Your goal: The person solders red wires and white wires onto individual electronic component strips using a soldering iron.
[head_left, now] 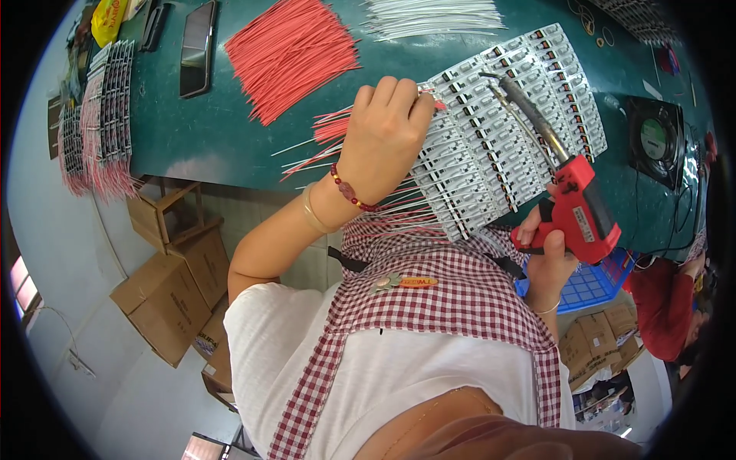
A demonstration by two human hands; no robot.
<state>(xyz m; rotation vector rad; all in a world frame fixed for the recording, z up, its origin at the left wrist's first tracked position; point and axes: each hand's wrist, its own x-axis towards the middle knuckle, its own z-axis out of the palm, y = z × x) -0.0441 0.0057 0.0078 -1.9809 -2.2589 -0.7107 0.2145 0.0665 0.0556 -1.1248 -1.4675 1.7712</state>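
In my right hand [553, 257] is a red soldering gun [583, 211], gripped by its handle. Its metal tip [502, 88] reaches over a large panel of white circuit boards [506, 130] set in rows with small dark parts. My left hand [387, 126] is closed at the panel's left edge, its fingertips pinching a red wire [439, 106] of which only a short end shows. Loose red wires [331, 126] stick out to the left from under this hand. Along the panel's near left edge, more red and white wires [395, 211] hang off toward my checked apron.
A pile of red wires [291, 57] and a bundle of white wires [429, 17] lie on the green table [207, 138]. A phone [198, 50] lies farther left, near stacked wired boards [107, 115]. At right stand a black fan [655, 142] and a person in a red sleeve [663, 307].
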